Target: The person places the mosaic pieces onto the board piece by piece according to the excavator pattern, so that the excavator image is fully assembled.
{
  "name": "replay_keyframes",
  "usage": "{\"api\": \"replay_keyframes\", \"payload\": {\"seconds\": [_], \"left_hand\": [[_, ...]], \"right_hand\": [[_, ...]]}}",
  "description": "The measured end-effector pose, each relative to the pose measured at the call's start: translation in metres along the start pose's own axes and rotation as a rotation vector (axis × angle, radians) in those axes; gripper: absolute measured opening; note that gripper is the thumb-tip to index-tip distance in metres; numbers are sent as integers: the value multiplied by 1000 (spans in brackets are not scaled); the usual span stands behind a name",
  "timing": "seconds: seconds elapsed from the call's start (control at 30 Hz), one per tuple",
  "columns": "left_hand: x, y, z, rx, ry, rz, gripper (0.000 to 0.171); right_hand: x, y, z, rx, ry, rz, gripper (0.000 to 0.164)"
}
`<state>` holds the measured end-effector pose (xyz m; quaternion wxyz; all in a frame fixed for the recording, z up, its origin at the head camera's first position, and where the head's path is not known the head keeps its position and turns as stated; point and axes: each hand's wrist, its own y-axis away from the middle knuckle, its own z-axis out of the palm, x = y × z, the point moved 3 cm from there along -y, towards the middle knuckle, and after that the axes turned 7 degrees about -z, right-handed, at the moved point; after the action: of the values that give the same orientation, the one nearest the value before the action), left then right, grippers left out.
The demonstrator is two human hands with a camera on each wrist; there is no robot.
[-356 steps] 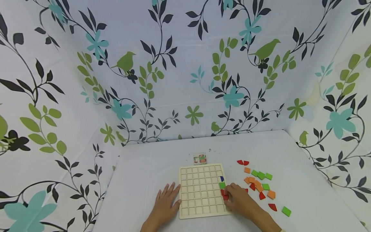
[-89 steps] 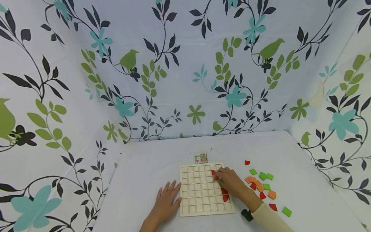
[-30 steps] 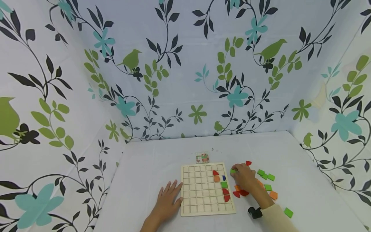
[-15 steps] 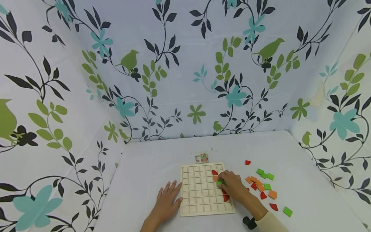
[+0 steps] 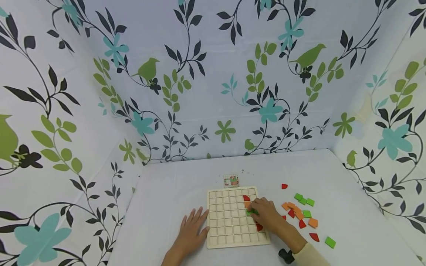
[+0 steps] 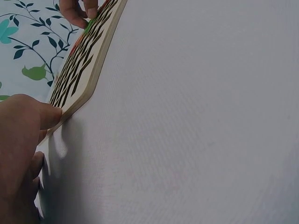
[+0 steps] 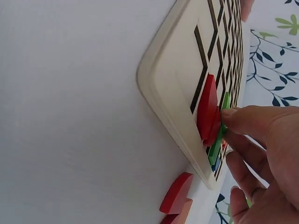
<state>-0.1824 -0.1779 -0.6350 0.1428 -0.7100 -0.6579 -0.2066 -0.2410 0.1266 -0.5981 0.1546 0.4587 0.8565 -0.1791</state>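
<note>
A pale wooden grid board [image 5: 226, 221] lies on the white table. My left hand [image 5: 191, 232] rests flat along its left edge, fingers straight, the thumb touching the rim [image 6: 56, 120]. Over the right part of the grid, my right hand [image 5: 267, 216] pinches a green square tile [image 7: 227, 99] between thumb and fingers. Beside it on the board are red quarter-round pieces [image 7: 207, 109], another green tile [image 7: 216, 148] and a blue piece [image 7: 216, 164]. Farther up sit a red quarter-round [image 5: 246, 198] and an orange square [image 5: 247, 204], partly covered by my right hand.
Loose green tiles [image 5: 310, 202], orange tiles [image 5: 313, 222] and red pieces [image 5: 314, 237] lie scattered right of the board. A small patterned card [image 5: 231, 181] lies behind it. A black object [image 5: 285, 255] shows at the right wrist. Flower-printed cloth [image 5: 213, 92] hangs around the table.
My right hand has carried a green tile from the table leftward onto the board. A red quarter-round and an orange square have joined the grid since the oldest frame. My left hand stays put.
</note>
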Motion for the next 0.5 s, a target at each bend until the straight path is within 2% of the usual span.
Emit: {"api": "replay_keyframes", "payload": {"seconds": [0.5], "left_hand": [[3,2,-2,1,4,-2,59]], "right_hand": [[1,6,3,54,33,-30,14]]}}
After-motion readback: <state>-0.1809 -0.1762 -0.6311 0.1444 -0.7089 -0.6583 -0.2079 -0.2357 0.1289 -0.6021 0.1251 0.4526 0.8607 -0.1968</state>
